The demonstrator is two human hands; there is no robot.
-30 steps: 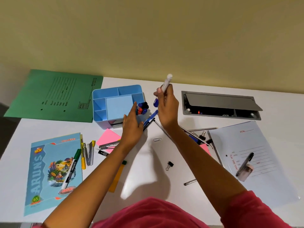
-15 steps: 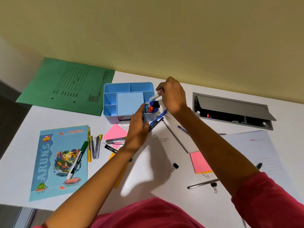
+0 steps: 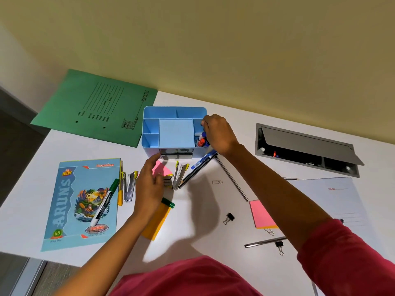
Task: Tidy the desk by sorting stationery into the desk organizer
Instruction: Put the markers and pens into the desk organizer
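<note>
Your right hand [image 3: 218, 133] is curling over the capped markers [image 3: 202, 141] in the light blue plastic desk organizer's [image 3: 162, 108] right compartment, grip hidden, while your nearer left hand [image 3: 149, 184] is hovering loosely open beside the silver yellow-tipped stapler [image 3: 178, 178], pointing lengthwise toward the organizer.

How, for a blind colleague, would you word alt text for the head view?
A person's right hand is at the right compartment of a blue desk organizer, where markers stand; the left hand, loosely open, is by a pink sticky pad. Pens, a stapler and a notebook lie on the white desk.
</note>
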